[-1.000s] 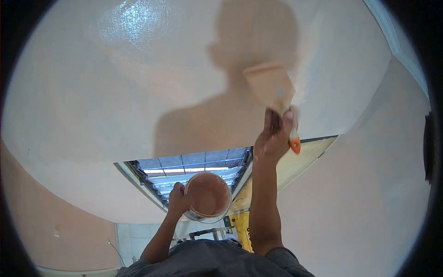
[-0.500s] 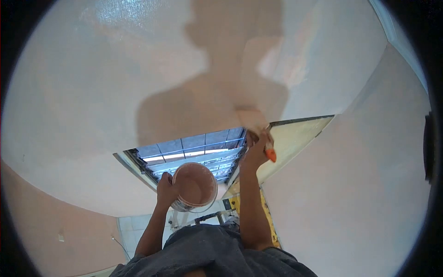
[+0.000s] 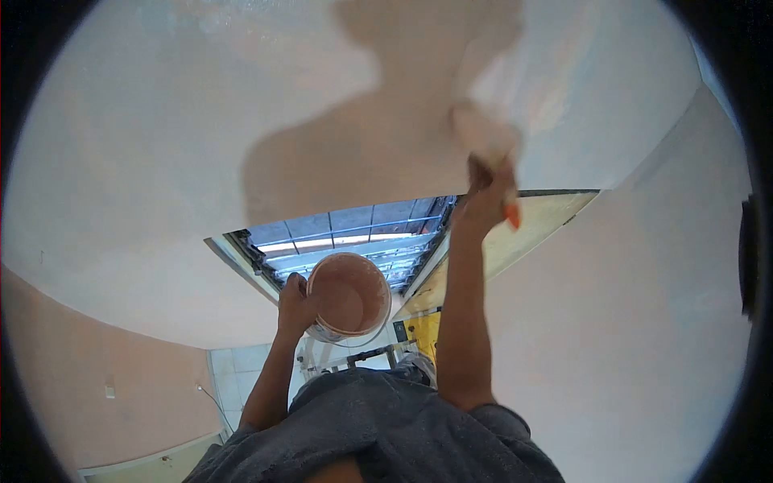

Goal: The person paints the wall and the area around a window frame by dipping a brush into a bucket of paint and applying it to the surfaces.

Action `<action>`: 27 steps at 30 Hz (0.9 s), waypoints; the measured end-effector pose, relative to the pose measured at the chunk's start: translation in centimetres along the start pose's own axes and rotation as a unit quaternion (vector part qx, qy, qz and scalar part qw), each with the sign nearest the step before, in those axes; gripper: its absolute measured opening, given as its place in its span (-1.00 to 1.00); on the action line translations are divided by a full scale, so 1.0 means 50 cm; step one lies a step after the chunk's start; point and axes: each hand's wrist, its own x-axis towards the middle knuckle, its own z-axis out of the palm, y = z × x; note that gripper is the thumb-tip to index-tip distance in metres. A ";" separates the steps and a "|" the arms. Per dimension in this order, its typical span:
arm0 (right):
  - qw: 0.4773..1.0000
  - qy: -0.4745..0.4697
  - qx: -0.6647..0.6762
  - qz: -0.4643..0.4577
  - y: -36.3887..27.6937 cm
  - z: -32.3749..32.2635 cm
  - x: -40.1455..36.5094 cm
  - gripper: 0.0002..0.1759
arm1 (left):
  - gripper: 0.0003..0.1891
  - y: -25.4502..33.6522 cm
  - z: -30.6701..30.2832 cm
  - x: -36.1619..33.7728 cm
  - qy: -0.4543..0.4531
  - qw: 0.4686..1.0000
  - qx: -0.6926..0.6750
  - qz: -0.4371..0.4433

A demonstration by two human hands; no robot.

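My left hand (image 3: 295,307) grips the rim of a paint bucket (image 3: 348,302) in front of my body, the thumb at its edge. Pinkish paint coats the bucket's inside and lies in its bottom; a thin wire handle hangs at the lower side. Higher up and to the right, my right hand (image 3: 485,200) is closed around a wide paintbrush (image 3: 513,214) with an orange handle end. Its broad head is blurred and appears to be against the painted wall (image 3: 169,153), within my shadow. The brush's grip is partly hidden by my fingers.
Below the brush is a barred window opening (image 3: 346,229), with a yellowish panel (image 3: 535,221) to its right. A metal frame (image 3: 378,354) and a yellow object (image 3: 425,332) are below me. A side wall (image 3: 604,322) rises at the right.
My right hand and the paintbrush have moved up and right along the wall, away from the window's top corner. The bucket has shifted slightly up and right in view.
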 end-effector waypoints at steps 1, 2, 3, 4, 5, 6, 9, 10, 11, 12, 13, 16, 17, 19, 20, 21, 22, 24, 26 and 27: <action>0.999 0.030 -0.028 0.023 0.038 -0.076 -0.037 -0.63 | -0.68 0.000 -0.003 -0.001 -0.001 1.000 0.005 -0.001; 0.996 0.059 -0.055 0.048 0.075 -0.152 -0.074 -0.63 | -0.70 0.000 -0.005 -0.001 -0.002 1.000 0.010 -0.001; 0.993 0.067 -0.076 0.054 0.077 -0.186 -0.101 -0.63 | -0.71 0.001 -0.008 -0.001 -0.003 1.000 0.015 -0.002; 0.991 0.074 -0.097 0.061 0.072 -0.209 -0.130 -0.63 | -0.73 -0.006 -0.010 0.002 -0.003 1.000 0.018 0.011; 0.987 0.093 -0.103 0.078 0.066 -0.227 -0.142 -0.63 | -0.75 -0.008 -0.010 0.003 -0.004 1.000 0.021 0.016; 0.983 0.112 -0.107 0.097 0.059 -0.232 -0.151 -0.63 | -0.75 -0.009 -0.012 0.003 -0.005 0.999 0.024 0.021; 0.980 0.128 -0.132 0.073 0.054 -0.221 -0.129 -0.66 | -0.77 0.008 -0.019 0.001 0.001 0.997 0.073 0.023; 0.981 0.105 -0.146 0.066 0.052 -0.208 -0.119 -0.67 | -0.78 0.017 -0.019 0.001 0.002 0.996 0.081 0.025; 0.982 0.093 -0.154 0.064 0.050 -0.193 -0.103 -0.68 | -0.77 0.029 -0.019 -0.004 0.005 0.996 0.089 0.024; 0.982 0.081 -0.162 0.062 0.048 -0.178 -0.088 -0.69 | -0.77 0.026 -0.019 -0.003 0.008 0.995 0.093 0.022; 0.976 0.057 -0.203 0.054 0.041 -0.153 -0.062 -0.70 | -0.76 0.023 -0.018 -0.002 0.010 0.995 0.097 0.020; 0.983 -0.005 -0.186 -0.013 -0.025 -0.037 0.000 -0.72 | -0.73 -0.002 -0.016 0.012 0.015 0.994 0.103 0.025; 0.986 -0.020 -0.160 -0.041 -0.062 0.014 0.009 -0.73 | -0.72 0.005 -0.018 0.012 0.017 0.997 0.076 0.019; 0.990 -0.069 -0.089 -0.081 -0.121 0.086 0.021 -0.74 | -0.71 0.011 -0.017 0.015 0.017 0.999 0.050 0.012; 0.989 -0.099 -0.059 -0.091 -0.126 0.090 0.034 -0.72 | -0.71 0.014 -0.014 0.017 0.017 0.999 0.042 0.010; 0.986 -0.130 -0.029 -0.100 -0.131 0.093 0.047 -0.71 | -0.71 0.013 -0.012 0.020 0.015 0.999 0.039 0.011; 0.988 -0.127 -0.023 -0.087 -0.121 0.083 0.054 -0.70 | -0.71 0.012 -0.009 0.023 0.014 0.999 0.036 0.011; 0.994 -0.097 -0.015 -0.045 -0.076 0.036 0.061 -0.67 | -0.70 0.003 0.000 0.029 0.022 0.999 0.030 0.009; 0.998 -0.034 -0.054 -0.011 -0.008 -0.065 0.018 -0.64 | -0.70 0.003 0.000 0.027 0.018 0.999 0.033 0.017; 0.996 -0.022 -0.089 0.017 0.029 -0.144 -0.015 -0.64 | -0.69 0.002 0.000 0.024 0.015 0.999 0.036 0.023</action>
